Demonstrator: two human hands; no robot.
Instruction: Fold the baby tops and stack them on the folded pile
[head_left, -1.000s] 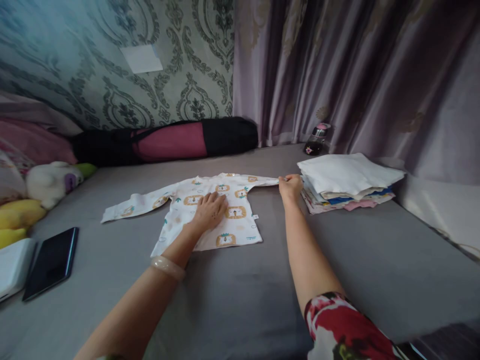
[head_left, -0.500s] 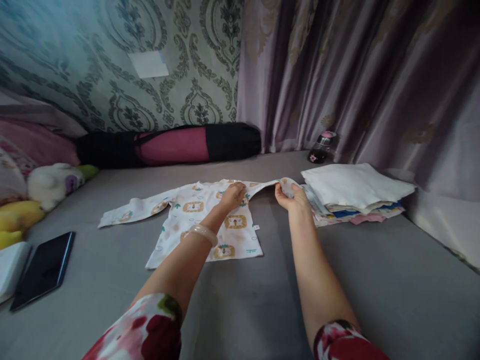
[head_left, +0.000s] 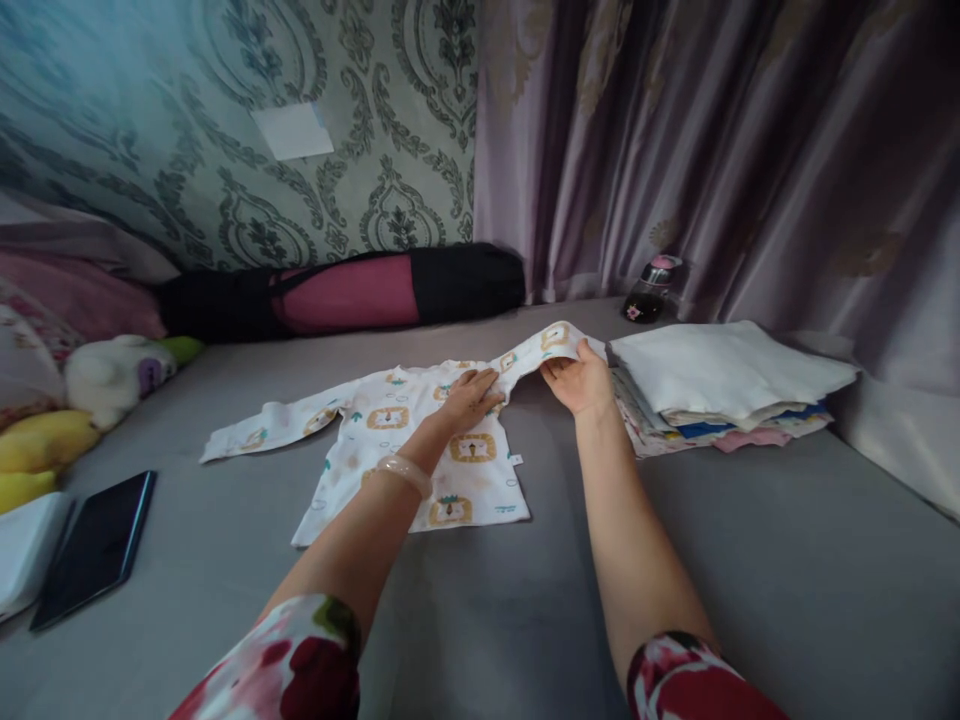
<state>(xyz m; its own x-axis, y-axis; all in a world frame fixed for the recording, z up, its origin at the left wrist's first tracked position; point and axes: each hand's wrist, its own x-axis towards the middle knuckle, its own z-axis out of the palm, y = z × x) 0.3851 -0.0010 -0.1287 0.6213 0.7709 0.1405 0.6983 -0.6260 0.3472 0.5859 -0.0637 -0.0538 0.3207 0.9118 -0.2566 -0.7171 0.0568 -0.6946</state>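
A small white long-sleeved shirt (head_left: 405, 455) printed with yellow lion faces lies spread on the grey bed sheet. My left hand (head_left: 469, 400) rests on its upper right chest near the shoulder, palm down with fingers stretched out. Out at the right sleeve (head_left: 556, 340), my right hand (head_left: 581, 378) grips the lower edge, thumb over the cloth and fingers under it. That sleeve arches up off the bed, while the left sleeve (head_left: 266, 428) lies flat toward the left.
Right of the shirt is a stack of folded clothes (head_left: 735, 375), with a dark bottle (head_left: 649, 290) behind it. A black and maroon bag (head_left: 345, 290) lies along the wall. At left are plush toys (head_left: 112, 375), a tablet (head_left: 97, 550) and a white box (head_left: 26, 550).
The right sleeve has been lifted and spread wider by my right hand, showing more of its print. My left hand stays on the shirt, its fingers now flatter.
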